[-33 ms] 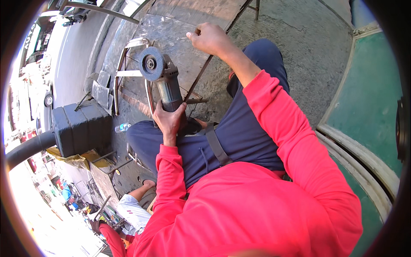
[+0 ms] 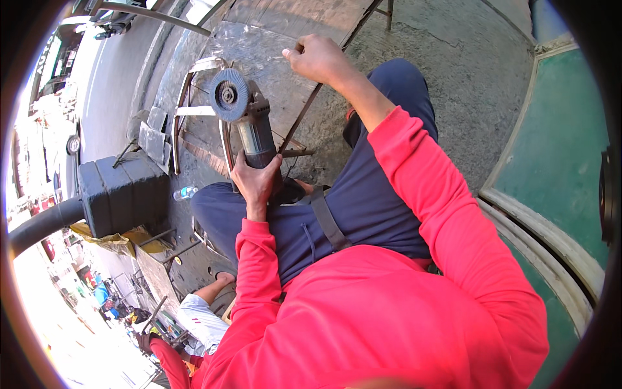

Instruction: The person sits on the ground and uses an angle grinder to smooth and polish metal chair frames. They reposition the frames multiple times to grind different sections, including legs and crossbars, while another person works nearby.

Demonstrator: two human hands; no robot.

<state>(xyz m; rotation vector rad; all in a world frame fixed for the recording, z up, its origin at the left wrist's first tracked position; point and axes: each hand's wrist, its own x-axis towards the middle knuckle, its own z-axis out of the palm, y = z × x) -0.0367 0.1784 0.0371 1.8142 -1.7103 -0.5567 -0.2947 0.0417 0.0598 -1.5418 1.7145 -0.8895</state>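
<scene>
My left hand (image 2: 256, 180) is wrapped round the dark rear body of an angle grinder (image 2: 258, 137). The grinder points away from me above my left leg. Its round blue-grey flap disc (image 2: 241, 87) faces up, with the hub nut at its centre. My right hand (image 2: 319, 59) is farther off to the right, fingers curled in and thumb toward the left. Whatever those fingers hold, if anything, is hidden. Beneath that hand runs the thin dark bar (image 2: 303, 117) along the edge of a worn flat sheet (image 2: 285, 39).
Beyond the grinder stands a curved metal frame (image 2: 196, 111). A dark block on a pipe (image 2: 123, 194) is at the left, near a plastic bottle (image 2: 186, 193). Green panels (image 2: 551, 129) stand at the right. Another person's leg (image 2: 210, 293) shows at lower left.
</scene>
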